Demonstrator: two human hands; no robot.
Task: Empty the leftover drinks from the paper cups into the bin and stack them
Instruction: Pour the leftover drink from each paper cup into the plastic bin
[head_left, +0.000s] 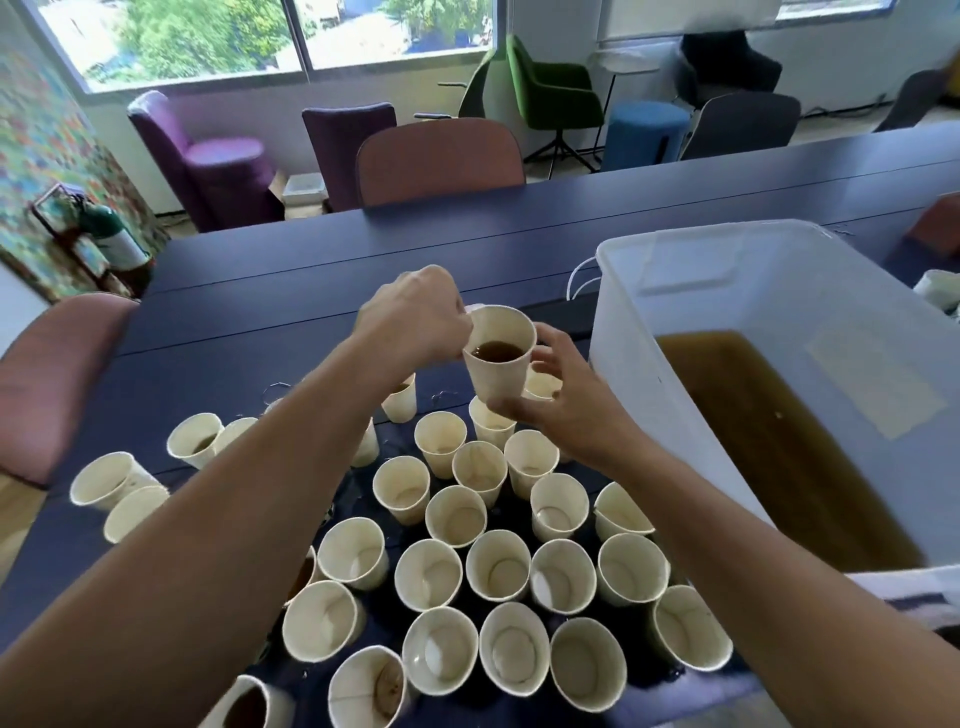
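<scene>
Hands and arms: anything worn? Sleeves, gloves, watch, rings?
Nothing worn that shows. Left hand and right hand are bare, no gloves; no rings visible. Both forearms are bare to the frame edge, with no sleeves, watch or bands in view.

Head-worn wide view, forward and down, close above the table (260, 291).

Beyond the grip I see the dark blue desk (270, 270) running wide, with a brown chair (439, 156) tucked in at its far edge. A pink chair (49, 374) sits well left of the grip. Farther back stand two purple armchairs (208, 156), a green swivel chair (556, 88), a blue stool (647, 132) and windows (171, 36).
</scene>
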